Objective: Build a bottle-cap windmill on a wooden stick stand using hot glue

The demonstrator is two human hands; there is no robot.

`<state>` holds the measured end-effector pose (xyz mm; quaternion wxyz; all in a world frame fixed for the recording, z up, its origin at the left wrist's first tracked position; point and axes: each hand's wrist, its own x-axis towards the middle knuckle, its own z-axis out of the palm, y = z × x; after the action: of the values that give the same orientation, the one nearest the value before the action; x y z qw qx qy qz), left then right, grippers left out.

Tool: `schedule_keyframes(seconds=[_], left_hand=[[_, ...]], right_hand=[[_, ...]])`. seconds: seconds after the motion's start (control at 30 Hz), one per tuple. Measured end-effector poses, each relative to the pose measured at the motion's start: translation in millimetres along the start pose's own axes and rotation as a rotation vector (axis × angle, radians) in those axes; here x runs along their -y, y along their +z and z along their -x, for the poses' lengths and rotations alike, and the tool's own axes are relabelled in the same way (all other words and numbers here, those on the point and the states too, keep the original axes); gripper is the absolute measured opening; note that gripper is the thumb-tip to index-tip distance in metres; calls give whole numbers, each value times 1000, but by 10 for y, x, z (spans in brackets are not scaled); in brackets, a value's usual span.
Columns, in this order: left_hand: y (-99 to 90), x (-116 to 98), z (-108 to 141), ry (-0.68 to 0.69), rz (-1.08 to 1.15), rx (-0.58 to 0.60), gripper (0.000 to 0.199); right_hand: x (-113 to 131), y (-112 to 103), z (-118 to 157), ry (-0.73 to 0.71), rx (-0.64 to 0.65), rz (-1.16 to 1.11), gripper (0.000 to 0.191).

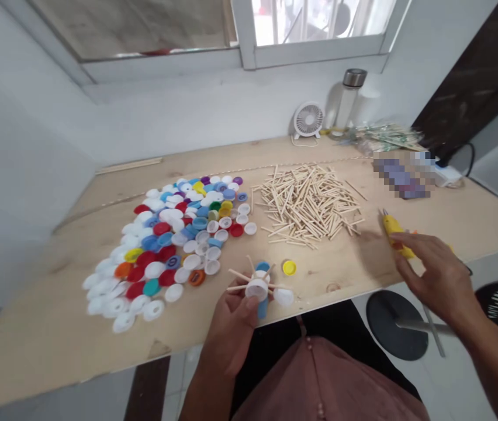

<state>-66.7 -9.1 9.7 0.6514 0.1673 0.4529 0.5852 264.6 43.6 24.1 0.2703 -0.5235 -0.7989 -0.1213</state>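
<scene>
My left hand (238,321) holds a bottle-cap piece (256,289) near the table's front edge; thin sticks radiate from its white centre, with blue and white caps on some ends. At the right, my right hand (435,275) has its fingers on a yellow glue gun (396,234), whose nozzle points away from me. A yellow cap (289,268) lies just right of the piece. Many mixed-colour caps (161,269) spread over the left part of the table. Short wooden sticks (308,204) form a pile in the middle.
The wooden table (214,362) meets a white wall under a window. Along the back stand a small white fan (309,120) and a clear bottle (349,102). Plastic-wrapped sticks (387,137) and a blurred-out item (402,177) lie at the back right. Below is a round black base (396,339).
</scene>
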Motion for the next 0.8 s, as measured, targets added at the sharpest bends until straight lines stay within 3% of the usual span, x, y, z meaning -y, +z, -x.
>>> schedule_keyframes(seconds=[0.13, 0.3, 0.5, 0.67, 0.8], left_hand=[[-19, 34, -11, -21, -4, -47, 36], [1, 58, -8, 12, -25, -57, 38], [-2, 81, 1, 86, -93, -42, 37], [-51, 106, 5, 160, -146, -94, 41], [-31, 103, -13, 257, -139, -110, 40]], right_hand=[[-541, -105, 195, -44, 205, 234, 41], [-895, -14, 250, -37, 409, 299, 53], [-1155, 115, 104, -116, 364, 178, 50], [-1122, 72, 62, -92, 277, 123, 59], [-627, -14, 45, 156, 272, -187, 45]])
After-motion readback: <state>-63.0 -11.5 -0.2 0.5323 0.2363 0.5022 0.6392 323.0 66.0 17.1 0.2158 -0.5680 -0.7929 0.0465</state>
